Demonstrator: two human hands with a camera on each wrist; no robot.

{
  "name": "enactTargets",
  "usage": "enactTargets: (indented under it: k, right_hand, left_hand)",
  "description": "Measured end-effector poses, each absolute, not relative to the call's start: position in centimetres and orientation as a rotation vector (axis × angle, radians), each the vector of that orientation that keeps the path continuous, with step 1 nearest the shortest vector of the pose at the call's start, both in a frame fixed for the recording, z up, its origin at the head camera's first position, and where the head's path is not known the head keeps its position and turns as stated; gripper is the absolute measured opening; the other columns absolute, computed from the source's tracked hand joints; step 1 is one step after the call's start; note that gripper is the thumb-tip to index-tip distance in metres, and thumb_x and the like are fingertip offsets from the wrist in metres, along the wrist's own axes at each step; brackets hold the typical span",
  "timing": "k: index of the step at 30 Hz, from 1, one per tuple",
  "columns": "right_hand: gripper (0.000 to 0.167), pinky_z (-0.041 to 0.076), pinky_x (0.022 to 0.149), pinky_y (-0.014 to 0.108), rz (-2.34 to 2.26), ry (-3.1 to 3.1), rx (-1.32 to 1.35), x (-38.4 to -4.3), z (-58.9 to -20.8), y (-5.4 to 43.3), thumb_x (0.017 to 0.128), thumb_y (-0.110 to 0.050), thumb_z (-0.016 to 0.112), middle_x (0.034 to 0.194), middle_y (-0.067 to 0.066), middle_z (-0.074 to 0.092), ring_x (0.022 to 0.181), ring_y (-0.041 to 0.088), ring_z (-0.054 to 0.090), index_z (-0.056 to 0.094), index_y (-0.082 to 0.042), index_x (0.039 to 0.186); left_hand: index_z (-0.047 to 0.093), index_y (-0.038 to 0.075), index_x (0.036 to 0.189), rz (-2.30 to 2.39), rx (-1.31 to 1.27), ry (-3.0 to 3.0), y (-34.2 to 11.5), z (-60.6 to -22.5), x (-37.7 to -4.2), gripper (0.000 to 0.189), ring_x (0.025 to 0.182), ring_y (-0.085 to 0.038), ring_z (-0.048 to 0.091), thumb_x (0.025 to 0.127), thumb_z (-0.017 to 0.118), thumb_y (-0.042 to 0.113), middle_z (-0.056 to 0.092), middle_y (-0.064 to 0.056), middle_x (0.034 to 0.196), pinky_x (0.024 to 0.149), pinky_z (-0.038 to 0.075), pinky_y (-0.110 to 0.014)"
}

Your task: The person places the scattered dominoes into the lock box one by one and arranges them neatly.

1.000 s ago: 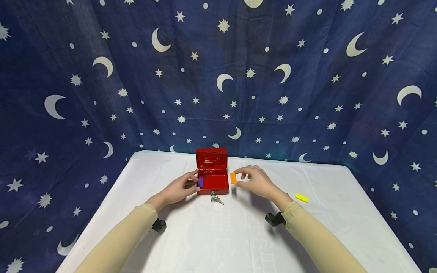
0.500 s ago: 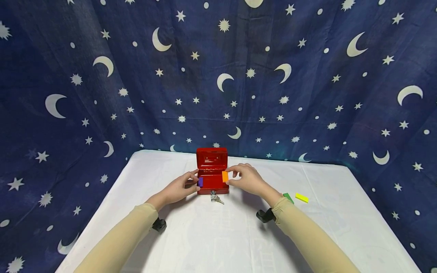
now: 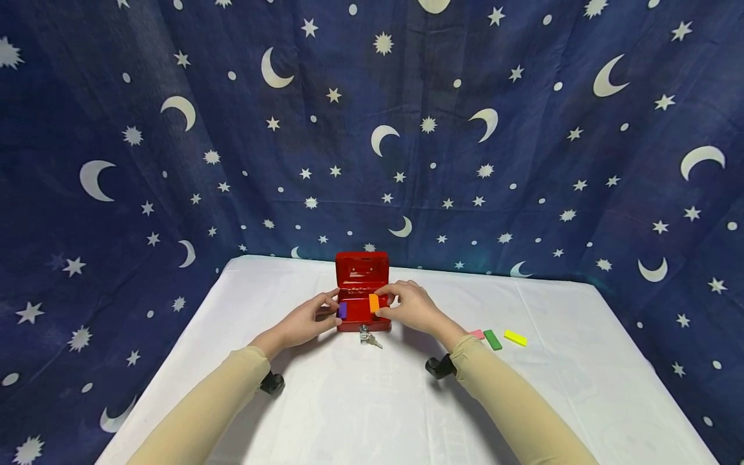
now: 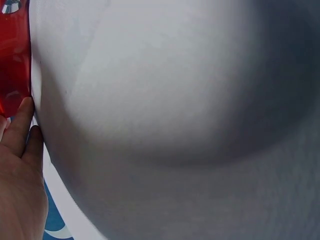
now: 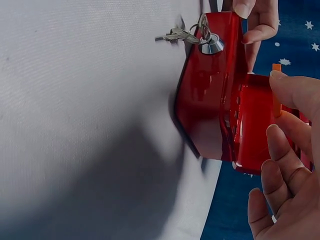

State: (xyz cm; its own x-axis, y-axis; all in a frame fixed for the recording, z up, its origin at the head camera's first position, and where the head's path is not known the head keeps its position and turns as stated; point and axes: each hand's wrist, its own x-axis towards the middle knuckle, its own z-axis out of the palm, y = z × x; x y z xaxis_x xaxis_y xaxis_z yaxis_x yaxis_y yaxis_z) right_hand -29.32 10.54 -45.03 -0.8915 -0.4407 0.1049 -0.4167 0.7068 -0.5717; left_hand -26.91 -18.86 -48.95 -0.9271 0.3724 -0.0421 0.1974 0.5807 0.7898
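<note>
A small red cash box (image 3: 362, 319) stands with its lid raised at the table's far middle; keys (image 3: 374, 343) hang from its front lock. My left hand (image 3: 307, 320) is at the box's left end, thumb and index finger meeting a purple block (image 3: 343, 310) at the rim. In the left wrist view, a fingertip of that hand (image 4: 17, 150) touches the red side wall. With thumb and index finger, my right hand (image 3: 409, 307) pinches an orange block (image 3: 374, 303) over the box's right half. Its other fingers are loosely curled in the right wrist view.
Right of the box, a pink block (image 3: 477, 334), a green block (image 3: 493, 340) and a yellow block (image 3: 515, 338) lie on the white tablecloth (image 3: 372, 400). The right forearm partly covers the pink one. A dark blue moon-and-star cloth (image 3: 372, 97) hangs behind the table.
The right hand has carried the orange block left, from beside the box to over its interior. The green and pink blocks have come out from behind the right forearm. The left hand stays put.
</note>
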Motion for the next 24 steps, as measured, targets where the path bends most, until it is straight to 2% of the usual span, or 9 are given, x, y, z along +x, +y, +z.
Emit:
enactTargets:
  k: [8, 14, 19, 24]
  right_hand:
    - [0.043, 0.042, 0.073, 0.035, -0.91, 2.865, -0.678, -29.6, -45.3, 9.9, 0.084, -0.037, 0.083, 0.082, -0.008, 0.058, 0.085, 0.017, 0.051, 0.073, -0.023, 0.124]
    - [0.045, 0.044, 0.074, 0.036, -0.936, 2.833, -0.635, -29.9, -45.3, 9.1, 0.084, -0.036, 0.083, 0.085, -0.006, 0.06, 0.089, 0.019, 0.051, 0.072, -0.023, 0.126]
    - [0.047, 0.046, 0.08, 0.036, -0.909, 2.836, -0.603, -30.1, -45.6, 8.2, 0.083, -0.039, 0.084, 0.095, -0.01, 0.065, 0.096, 0.016, 0.05, 0.072, -0.025, 0.127]
    - [0.046, 0.044, 0.078, 0.036, -0.874, 2.843, -0.645, -30.3, -45.8, 7.4, 0.084, -0.039, 0.083, 0.09, -0.008, 0.062, 0.094, 0.017, 0.05, 0.073, -0.025, 0.127]
  left_hand:
    - [0.057, 0.02, 0.117, 1.255, 0.473, 2.615, -18.7, -48.9, -26.8, 0.031, 0.136, -0.023, 0.053, 0.096, 0.072, 0.037, 0.033, 0.007, 0.165, 0.118, 0.033, -0.052]
    - [0.057, 0.021, 0.117, 1.256, 0.473, 2.615, -18.9, -49.0, -27.0, 0.031, 0.137, -0.024, 0.053, 0.096, 0.072, 0.039, 0.033, 0.007, 0.165, 0.117, 0.033, -0.054]
    - [0.057, 0.022, 0.117, 1.253, 0.479, 2.61, -18.9, -49.0, -27.0, 0.032, 0.137, -0.025, 0.052, 0.096, 0.072, 0.041, 0.033, 0.007, 0.165, 0.117, 0.033, -0.054]
    - [0.057, 0.021, 0.118, 1.249, 0.491, 2.613, -18.9, -49.1, -27.0, 0.031, 0.137, -0.024, 0.052, 0.096, 0.071, 0.039, 0.033, 0.007, 0.165, 0.117, 0.032, -0.054]
